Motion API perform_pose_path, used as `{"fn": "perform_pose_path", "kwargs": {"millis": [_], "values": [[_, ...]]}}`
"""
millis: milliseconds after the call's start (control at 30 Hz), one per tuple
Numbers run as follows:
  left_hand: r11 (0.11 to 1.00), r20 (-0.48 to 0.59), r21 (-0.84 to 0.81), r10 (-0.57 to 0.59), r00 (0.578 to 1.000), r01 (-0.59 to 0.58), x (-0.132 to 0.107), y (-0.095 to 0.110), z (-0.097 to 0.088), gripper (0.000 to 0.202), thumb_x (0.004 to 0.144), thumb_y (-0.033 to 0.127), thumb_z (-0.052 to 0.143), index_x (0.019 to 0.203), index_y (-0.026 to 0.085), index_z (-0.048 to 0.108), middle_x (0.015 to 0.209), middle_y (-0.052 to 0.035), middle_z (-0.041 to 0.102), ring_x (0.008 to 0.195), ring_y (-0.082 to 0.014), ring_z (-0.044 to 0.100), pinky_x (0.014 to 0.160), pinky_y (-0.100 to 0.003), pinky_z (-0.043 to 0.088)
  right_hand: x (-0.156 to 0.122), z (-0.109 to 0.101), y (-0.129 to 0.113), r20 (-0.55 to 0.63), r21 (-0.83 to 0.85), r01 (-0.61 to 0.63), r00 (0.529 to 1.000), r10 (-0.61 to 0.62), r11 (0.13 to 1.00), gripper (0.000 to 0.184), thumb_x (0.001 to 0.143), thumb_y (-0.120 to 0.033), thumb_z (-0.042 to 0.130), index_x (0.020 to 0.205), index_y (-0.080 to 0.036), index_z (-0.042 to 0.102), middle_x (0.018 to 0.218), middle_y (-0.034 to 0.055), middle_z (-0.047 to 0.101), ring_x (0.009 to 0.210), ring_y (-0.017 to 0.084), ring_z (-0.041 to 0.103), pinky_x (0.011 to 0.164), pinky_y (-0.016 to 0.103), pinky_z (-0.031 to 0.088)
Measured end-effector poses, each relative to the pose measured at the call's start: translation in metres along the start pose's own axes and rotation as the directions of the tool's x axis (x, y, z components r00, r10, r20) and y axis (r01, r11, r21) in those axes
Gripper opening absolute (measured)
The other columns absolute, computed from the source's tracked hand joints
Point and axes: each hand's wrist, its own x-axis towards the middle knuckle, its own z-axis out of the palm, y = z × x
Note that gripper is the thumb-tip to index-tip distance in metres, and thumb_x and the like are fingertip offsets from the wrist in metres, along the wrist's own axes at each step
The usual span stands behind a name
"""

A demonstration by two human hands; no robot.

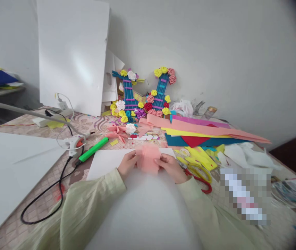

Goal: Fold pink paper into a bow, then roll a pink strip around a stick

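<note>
White flat board at far left (12, 166): fills the lower left of the frame, cut off by its edge.
White pistol-shaped glue gun with orange trigger (73, 146): rests left of centre, untouched, above a looping black cord (61, 184).
Bright green bar-shaped plastic object (94, 149): lies slanted just right of the glue gun, apart from both hands.
Folded salmon-pink paper pieces (116, 130): lie in the middle of the frame, beside a white paper rose (130, 128).
Left hand (127, 165): pinches the near-square salmon-pink paper piece by its left side, thumb and fingers brought together on it.
Teal guitar-shaped crafts trimmed with paper flowers (129, 93): stand as a pair in the upper middle, near the wall.
Near-square salmon-pink paper piece (148, 159): hangs between the hands at centre, above a white sheet (137, 211); too blurred to tell if single or layered.
Step in hand: appears to be stretching or shaping the paper piece.
Next move: likely calls for a light, even pull from both sides; too hard could tear the paper.
Right hand (173, 168): clamps the right side of the paper piece, thumb in front.
Yellow-handled scissors (201, 173): lie right of the right hand, near a curved red handle (207, 189).
Long salmon-pink paper strip (215, 130): stretches across right of centre, over coloured sheets.
</note>
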Motion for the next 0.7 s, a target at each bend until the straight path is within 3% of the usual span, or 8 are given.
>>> {"fn": "perform_pose_path", "kwargs": {"millis": [200,433,567,700], "values": [[1.0,0.021,-0.009,0.005,1.0,-0.004,-0.002,0.001,0.003,0.036,0.059,0.047,0.063,0.073,0.014,0.056,0.061,0.0012,0.055,0.054,-0.0093,0.05,0.052,-0.02,0.042,0.0,-0.004,0.008,-0.043,-0.066,0.015,0.999,-0.018,0.998,0.024,0.065,-0.038,0.06,0.065,-0.015,0.056,0.053,-0.0026,0.053,0.05,0.01,0.047,0.05,0.023,0.035],[1.0,0.027,-0.006,0.023,0.999,-0.022,-0.003,0.0,0.005,0.038,0.061,0.051,0.061,0.07,0.014,0.054,0.051,0.0046,0.045,0.045,-0.006,0.04,0.047,-0.019,0.037,0.003,-0.007,0.017,-0.039,-0.05,0.02,0.999,-0.022,0.999,0.025,0.068,-0.038,0.058,0.073,-0.014,0.055,0.058,-0.0023,0.053,0.052,0.009,0.046,0.051,0.023,0.036],[0.999,0.026,0.013,0.038,0.999,-0.039,-0.002,-0.003,0.003,0.039,0.063,0.051,0.058,0.075,0.014,0.054,0.056,0.0026,0.048,0.049,-0.0077,0.044,0.049,-0.02,0.038,0.0,-0.007,0.013,-0.036,-0.046,0.027,0.999,-0.029,0.999,0.025,0.068,-0.038,0.058,0.073,-0.014,0.054,0.058,-0.0025,0.052,0.051,0.008,0.046,0.051,0.022,0.035],[0.996,0.015,0.059,0.067,0.998,-0.068,0.0,-0.005,0.002,0.038,0.066,0.051,0.055,0.071,0.014,0.052,0.051,0.0046,0.041,0.045,-0.0063,0.038,0.046,-0.019,0.033,-0.004,-0.004,0.006,-0.033,-0.059,0.036,0.999,-0.038,0.998,0.026,0.069,-0.041,0.056,0.069,-0.015,0.052,0.055,-0.0033,0.05,0.05,0.009,0.047,0.049,0.022,0.036]]}}
